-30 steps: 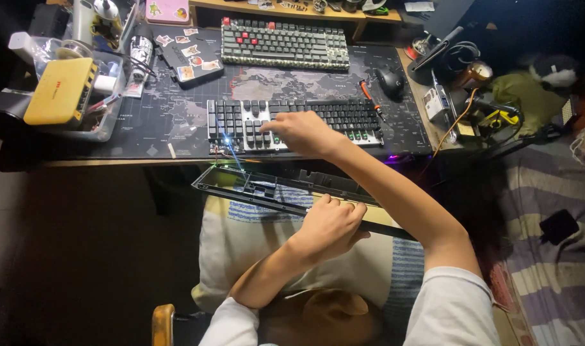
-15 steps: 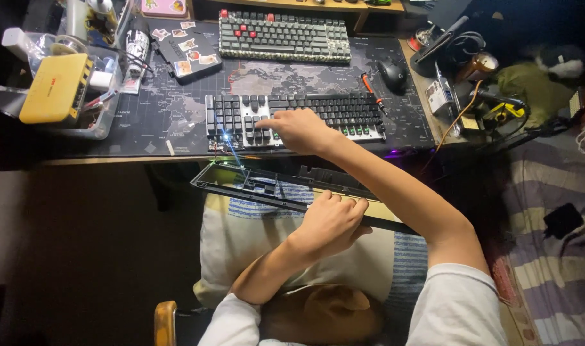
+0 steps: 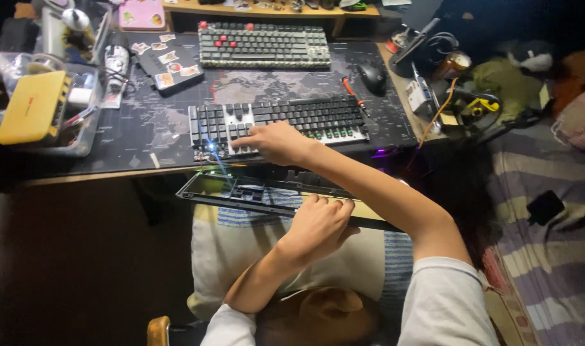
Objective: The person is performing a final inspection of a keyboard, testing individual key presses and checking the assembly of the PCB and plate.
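Right hand (image 3: 274,142) on keyboard (image 3: 286,122) — left hand (image 3: 318,224) on frame (image 3: 254,192)

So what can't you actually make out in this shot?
- Head view: the right hand covers the keys of the black keyboard beneath it, so which one it touches is hidden.
- The left hand hides the part of the black frame it rests on.
- Stickers on the dark box are too small to tell.
- The right side is too dark to tell.

Desk (image 3: 81,174): dark map-print mat (image 3: 151,131), two keyboards (image 3: 286,118) (image 3: 263,45), mouse (image 3: 372,77), yellow box (image 3: 31,106).
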